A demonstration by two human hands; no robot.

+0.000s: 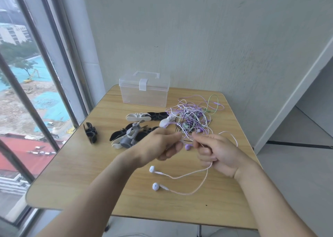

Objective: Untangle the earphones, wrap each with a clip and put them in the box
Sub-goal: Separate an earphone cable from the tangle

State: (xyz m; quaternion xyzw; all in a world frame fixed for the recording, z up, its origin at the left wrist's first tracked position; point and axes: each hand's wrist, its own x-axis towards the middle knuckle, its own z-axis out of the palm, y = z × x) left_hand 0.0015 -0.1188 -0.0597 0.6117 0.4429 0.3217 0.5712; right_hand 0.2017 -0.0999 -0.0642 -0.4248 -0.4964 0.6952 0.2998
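So this is still pretty early going, I'd say. The white earphones [180, 181] are the only pair partly freed: both buds lie on the tabletop [75, 179] just in front of the hands, and the cord loops up into the right hand [216, 153], which has its fingers curled around it. The left hand [162, 144] is pinching a bit of cord right next to it, with a purple earbud [188, 147] dangling between the two. The far end of that white cord runs back into the tangle [193, 118], so it doesn't look fully out yet. The tangle itself sits just behind the hands, a mess of purple, white, black and a green cord, and I honestly can't count how many pairs are in there or follow which cord goes where. None are wrapped, as far as I can see. The clips [133, 131] lie in a loose heap left of the tangle, black, white and grey, with one black clip [90, 132] off by itself near the window-side edge. The clear box [144, 92] at the back has its lid closed and latched and looks to have nothing in it. Exactly what the left fingertips hold is blurred.
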